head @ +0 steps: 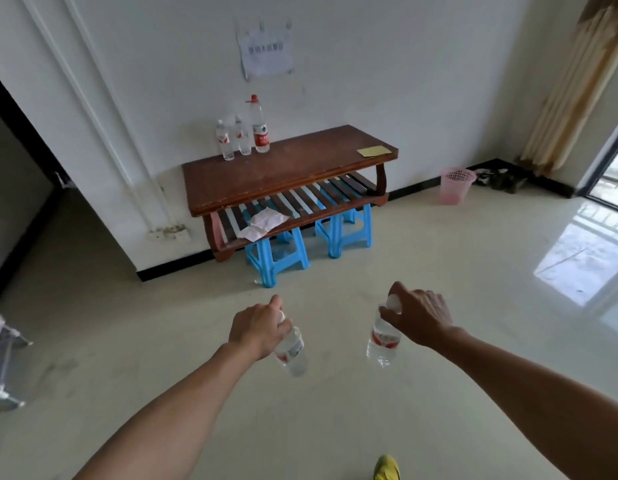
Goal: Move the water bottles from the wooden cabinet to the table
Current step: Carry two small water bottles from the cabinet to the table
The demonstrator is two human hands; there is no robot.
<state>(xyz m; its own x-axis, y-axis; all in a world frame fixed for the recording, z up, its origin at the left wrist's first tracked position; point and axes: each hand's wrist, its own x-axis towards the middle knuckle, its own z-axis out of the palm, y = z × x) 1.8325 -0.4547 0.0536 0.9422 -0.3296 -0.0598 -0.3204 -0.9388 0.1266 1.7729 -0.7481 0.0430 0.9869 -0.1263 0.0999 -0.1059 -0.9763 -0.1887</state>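
Observation:
My left hand (257,329) grips a small clear water bottle (293,353) by its neck, so the bottle hangs tilted over the floor. My right hand (420,315) holds a second small bottle (383,342) by its white cap, hanging nearly upright. Ahead, against the wall, stands a brown wooden table (300,168). On its far left corner stand three bottles: two small ones (225,140) (242,136) and a taller one with a red cap (259,126). The cabinet is not in view.
Two blue plastic stools (276,258) (345,230) sit under the table, and crumpled paper (262,223) lies on its slatted lower shelf. A yellow note (373,151) lies on the table's right end. A pink waste basket (454,185) stands to the right. A dark doorway opens at left.

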